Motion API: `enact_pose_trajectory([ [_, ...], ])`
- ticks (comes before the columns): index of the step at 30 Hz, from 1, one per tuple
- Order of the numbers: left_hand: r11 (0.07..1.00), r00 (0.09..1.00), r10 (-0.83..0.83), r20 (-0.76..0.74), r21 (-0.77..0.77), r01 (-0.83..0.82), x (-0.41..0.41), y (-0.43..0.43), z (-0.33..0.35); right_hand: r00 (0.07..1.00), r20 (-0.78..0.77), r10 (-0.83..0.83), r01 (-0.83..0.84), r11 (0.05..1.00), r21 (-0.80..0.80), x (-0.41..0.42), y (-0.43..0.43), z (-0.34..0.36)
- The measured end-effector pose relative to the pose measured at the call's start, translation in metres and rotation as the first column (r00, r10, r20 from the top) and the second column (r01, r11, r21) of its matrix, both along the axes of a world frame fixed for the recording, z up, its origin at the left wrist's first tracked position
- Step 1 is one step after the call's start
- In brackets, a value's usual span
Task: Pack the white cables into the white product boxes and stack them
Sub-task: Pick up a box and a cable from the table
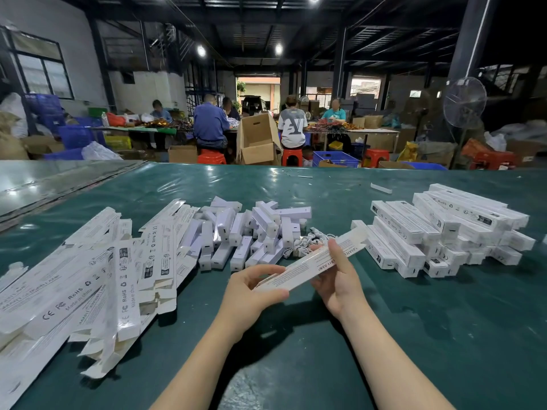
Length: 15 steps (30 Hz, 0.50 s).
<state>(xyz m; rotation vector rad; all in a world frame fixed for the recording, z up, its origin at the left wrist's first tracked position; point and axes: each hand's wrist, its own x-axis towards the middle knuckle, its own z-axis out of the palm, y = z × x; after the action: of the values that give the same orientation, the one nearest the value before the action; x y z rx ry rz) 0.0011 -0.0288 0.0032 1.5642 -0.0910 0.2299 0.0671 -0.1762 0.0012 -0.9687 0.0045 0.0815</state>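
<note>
Head view: above a dark green table (414, 335), our left hand (251, 287) pinches the near end of a long white printed cardboard product box (307, 266), and our right hand (340, 279) curls round its middle. Just beyond lie tangled white cables (307, 236); the pile of packed white boxes (438, 229) sits right. Squeezing too hard could buckle the thin card, we judge.

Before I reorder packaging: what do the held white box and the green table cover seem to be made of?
The white box looks like thin printed cardboard, faintly satin: creased edges, black lettering. The table cover seems glossy plastic or vinyl sheeting: it shows bright reflections and wrinkles.
</note>
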Motion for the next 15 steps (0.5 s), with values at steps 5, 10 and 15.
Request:
enact_pose_trajectory([
  [5,0.997,0.997,0.071,-0.011,-0.029,-0.071,0.006,0.002,-0.004,0.998,0.014,-0.058,0.056,0.992,0.109,0.000,-0.005,0.001],
  [10,0.991,0.993,0.114,-0.041,-0.059,-0.116,0.008,0.003,-0.007,0.999,-0.004,-0.052,0.052,0.994,0.100,0.002,-0.006,0.000],
  [15,0.971,0.982,0.184,-0.038,-0.149,-0.188,0.009,0.009,-0.004,0.985,-0.144,-0.099,0.131,0.963,0.234,0.003,-0.013,0.004],
])
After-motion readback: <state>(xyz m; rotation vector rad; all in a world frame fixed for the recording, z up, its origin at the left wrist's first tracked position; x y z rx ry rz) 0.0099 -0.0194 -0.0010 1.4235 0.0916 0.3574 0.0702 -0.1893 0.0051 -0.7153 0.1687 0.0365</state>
